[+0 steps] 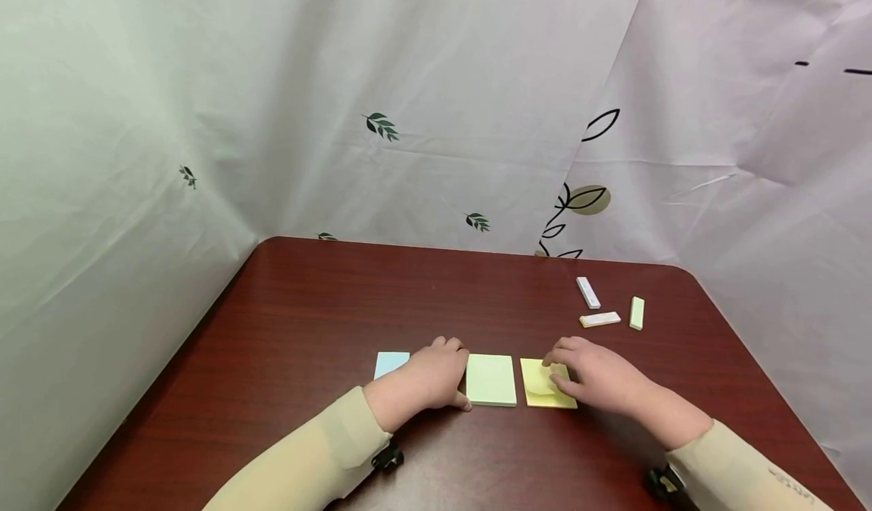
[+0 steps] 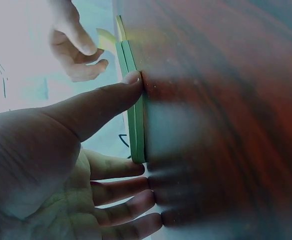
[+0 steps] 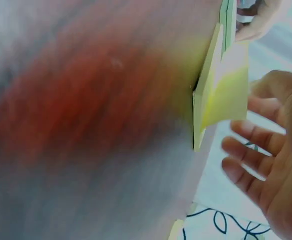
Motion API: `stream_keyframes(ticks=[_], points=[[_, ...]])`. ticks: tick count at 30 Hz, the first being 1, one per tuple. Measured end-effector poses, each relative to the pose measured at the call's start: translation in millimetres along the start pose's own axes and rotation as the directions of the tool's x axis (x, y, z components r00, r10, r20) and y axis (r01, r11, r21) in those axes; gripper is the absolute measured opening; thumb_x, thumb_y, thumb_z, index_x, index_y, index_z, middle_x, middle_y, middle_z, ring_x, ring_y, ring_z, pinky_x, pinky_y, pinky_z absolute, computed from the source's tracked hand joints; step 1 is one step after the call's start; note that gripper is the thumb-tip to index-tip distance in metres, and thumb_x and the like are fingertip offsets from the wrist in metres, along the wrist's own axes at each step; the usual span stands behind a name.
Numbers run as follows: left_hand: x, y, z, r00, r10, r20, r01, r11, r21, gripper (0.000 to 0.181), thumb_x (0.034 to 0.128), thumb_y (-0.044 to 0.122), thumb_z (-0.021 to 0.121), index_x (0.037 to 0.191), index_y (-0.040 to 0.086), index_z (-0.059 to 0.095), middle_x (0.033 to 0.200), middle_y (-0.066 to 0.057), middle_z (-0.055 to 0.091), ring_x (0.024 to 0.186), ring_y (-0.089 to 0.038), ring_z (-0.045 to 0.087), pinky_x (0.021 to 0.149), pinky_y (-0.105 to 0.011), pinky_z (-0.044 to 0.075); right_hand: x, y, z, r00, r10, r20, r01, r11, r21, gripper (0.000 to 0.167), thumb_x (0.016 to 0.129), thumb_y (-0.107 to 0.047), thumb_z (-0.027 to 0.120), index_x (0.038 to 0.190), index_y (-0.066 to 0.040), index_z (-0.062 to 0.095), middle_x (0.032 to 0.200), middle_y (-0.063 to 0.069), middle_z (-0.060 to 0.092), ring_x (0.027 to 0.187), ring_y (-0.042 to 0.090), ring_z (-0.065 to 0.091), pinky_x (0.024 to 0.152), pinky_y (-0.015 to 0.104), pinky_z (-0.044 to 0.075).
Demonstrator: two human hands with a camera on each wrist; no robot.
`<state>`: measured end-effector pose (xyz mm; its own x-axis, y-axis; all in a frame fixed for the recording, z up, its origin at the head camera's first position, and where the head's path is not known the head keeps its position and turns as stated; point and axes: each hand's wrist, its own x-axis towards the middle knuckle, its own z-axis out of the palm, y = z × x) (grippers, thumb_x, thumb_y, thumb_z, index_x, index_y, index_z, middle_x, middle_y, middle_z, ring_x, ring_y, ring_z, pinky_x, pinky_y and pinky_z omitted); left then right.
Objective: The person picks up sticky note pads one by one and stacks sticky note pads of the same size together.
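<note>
A light green sticky-note pad [image 1: 490, 380] lies on the table, its left side in the grip of my left hand [image 1: 425, 378]. The left wrist view shows the thumb [image 2: 111, 102] against one edge of the green pad [image 2: 137, 135] and the index fingertip at its corner. To its right is a yellow pad [image 1: 545, 401], whose top sheet [image 3: 230, 92] is bent up from it. My right hand [image 1: 602, 375] pinches that sheet's raised edge between thumb and index finger; the other fingers are spread. A blue pad [image 1: 391, 362] is partly covered by my left hand.
Toward the back right of the brown table [image 1: 341, 299] lie three narrow strips: a white one [image 1: 589, 293], a second pale one [image 1: 600, 319] and a light green one [image 1: 636, 313]. Patterned white cloth [image 1: 436, 117] hangs behind and beside the table.
</note>
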<state>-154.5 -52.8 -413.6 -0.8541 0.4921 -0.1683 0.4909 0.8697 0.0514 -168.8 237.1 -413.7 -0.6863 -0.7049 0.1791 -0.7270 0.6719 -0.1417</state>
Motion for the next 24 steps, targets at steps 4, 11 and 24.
stream_keyframes(ticks=[4,11,24], points=[[0.4,-0.4,0.4,1.0,0.0,0.003,0.0,1.0,0.007,0.077,0.0742,0.059,0.08,0.129,0.008,0.06,0.126,-0.005,0.056,0.108,-0.022,0.052,0.082,-0.031,0.051,0.5,3.1,-1.9,0.995,0.065,0.081,-0.064,0.998,-0.014,0.024,0.086,-0.023,0.075,0.108,-0.014,0.07,0.103,-0.005,0.061,0.094,0.013,0.059,0.078,0.035,0.051],[0.7,-0.5,1.2,1.0,0.0,0.007,0.0,1.0,0.008,0.078,0.0751,0.059,0.079,0.13,0.008,0.06,0.128,-0.005,0.056,0.109,-0.022,0.052,0.084,-0.031,0.051,0.7,5.0,-0.4,0.963,0.171,0.208,-0.176,0.984,0.006,0.052,0.081,-0.039,0.08,0.12,-0.007,0.067,0.107,-0.001,0.057,0.094,0.013,0.054,0.078,0.035,0.049],[1.0,0.9,0.8,1.0,0.007,0.002,-0.007,1.0,0.016,0.075,0.0745,0.058,0.08,0.127,0.007,0.062,0.124,-0.005,0.058,0.105,-0.022,0.052,0.086,-0.032,0.05,-0.6,7.8,4.2,0.945,0.223,0.24,-0.236,0.971,0.028,0.061,0.077,-0.044,0.082,0.122,-0.007,0.063,0.114,0.0,0.055,0.106,0.02,0.054,0.086,0.04,0.05]])
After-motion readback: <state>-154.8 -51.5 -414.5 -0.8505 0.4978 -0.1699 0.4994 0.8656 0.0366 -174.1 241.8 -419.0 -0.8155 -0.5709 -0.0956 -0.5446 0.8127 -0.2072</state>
